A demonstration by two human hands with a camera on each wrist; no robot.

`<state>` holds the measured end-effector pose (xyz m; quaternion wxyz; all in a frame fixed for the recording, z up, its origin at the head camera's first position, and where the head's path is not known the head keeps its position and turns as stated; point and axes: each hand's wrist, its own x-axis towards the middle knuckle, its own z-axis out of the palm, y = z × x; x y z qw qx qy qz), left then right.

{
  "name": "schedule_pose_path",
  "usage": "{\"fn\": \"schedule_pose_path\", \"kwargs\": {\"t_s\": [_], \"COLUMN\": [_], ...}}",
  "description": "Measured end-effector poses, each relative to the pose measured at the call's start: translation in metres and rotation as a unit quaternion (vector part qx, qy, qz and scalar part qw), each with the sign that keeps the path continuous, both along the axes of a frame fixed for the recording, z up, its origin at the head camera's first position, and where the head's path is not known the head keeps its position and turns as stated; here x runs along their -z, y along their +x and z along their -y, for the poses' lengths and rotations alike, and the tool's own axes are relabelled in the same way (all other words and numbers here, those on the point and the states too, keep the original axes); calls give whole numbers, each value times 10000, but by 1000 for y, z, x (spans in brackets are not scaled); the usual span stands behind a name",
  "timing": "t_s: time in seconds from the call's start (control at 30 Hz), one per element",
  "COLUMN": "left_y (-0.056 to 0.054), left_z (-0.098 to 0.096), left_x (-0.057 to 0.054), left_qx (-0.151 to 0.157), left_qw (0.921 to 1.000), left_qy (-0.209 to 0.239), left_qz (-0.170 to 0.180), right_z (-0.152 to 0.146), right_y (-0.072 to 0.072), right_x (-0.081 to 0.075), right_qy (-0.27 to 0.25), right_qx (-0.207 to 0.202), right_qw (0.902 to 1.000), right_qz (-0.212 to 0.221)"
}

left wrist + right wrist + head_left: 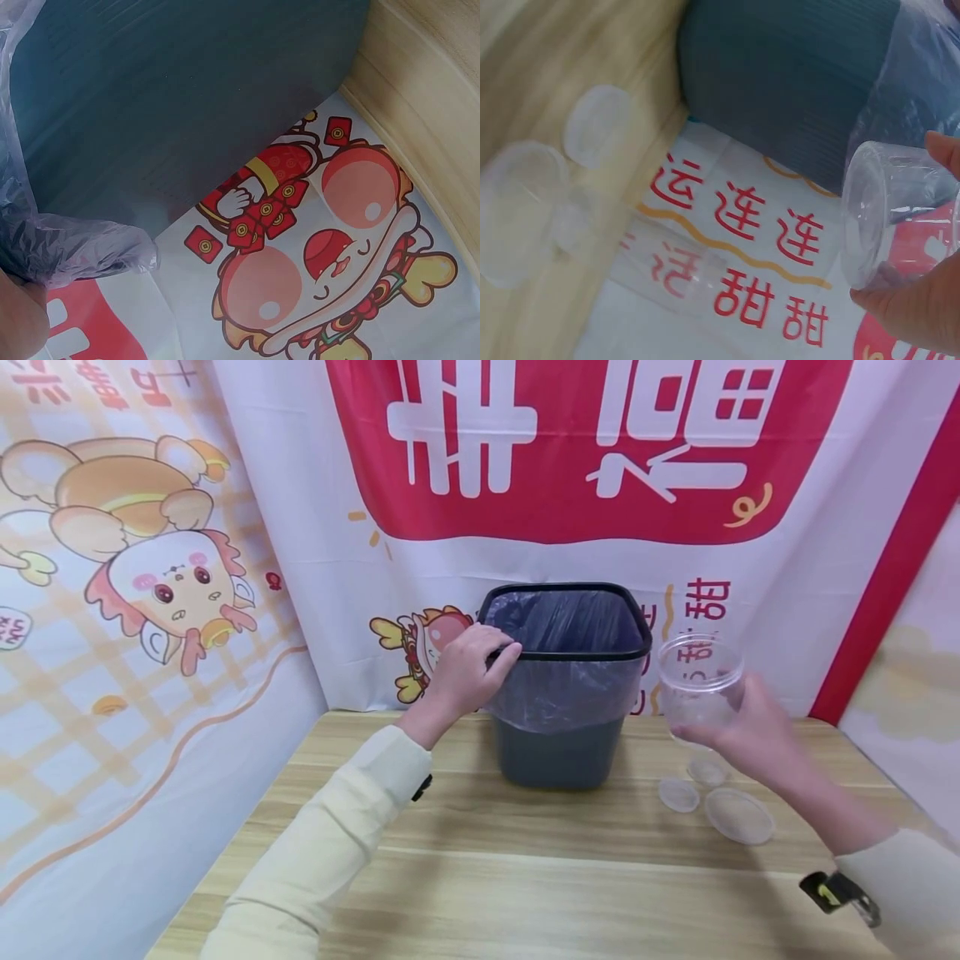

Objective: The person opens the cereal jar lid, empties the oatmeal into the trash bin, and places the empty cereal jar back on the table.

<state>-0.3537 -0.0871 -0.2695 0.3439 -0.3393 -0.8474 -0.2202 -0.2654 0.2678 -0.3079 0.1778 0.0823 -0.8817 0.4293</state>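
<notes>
My left hand (472, 668) grips the near left part of the black rim of a dark grey-blue trash bin (555, 756). A translucent plastic liner (573, 693) is folded over that rim. Right of the bin, my right hand (750, 731) holds a clear plastic jar (701, 681) above the table, its open mouth upward in the head view. In the right wrist view, thumb and fingers wrap the same jar (870, 217) close to the bin's liner. Below it stands a narrower clear container (656, 259), blurred, beside a large round lid (740, 816) and a smaller round lid (678, 795).
The wooden table (525, 893) carries the bin near its back edge. Behind hangs a white cloth (442, 560) printed with red and cartoons, close to the bin. Another printed cloth (247, 727) borders the left side.
</notes>
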Motion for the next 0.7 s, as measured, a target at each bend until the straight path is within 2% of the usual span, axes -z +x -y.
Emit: {"fn": "schedule_pose_path", "kwargs": {"t_s": [0.27,0.43,0.57,0.7], "left_y": [0,-2,-1,-1], "left_z": [0,1,0,-1], "left_x": [1,2,2,1], "left_qx": [-16,5,-14,-7], "left_qw": [10000,9999,9999,9999], "left_qy": [-14,-11,-21,-24], "left_qz": [-51,-132,-128,-110], "right_z": [3,6,8,10], "right_y": [7,9,11,13], "right_x": [28,45,58,71], "right_qy": [9,-158,-328,-195], "right_qx": [-15,-88,-216,-52], "right_qw": [10000,9998,9992,9996], "right_qz": [-76,-104,32,179]}}
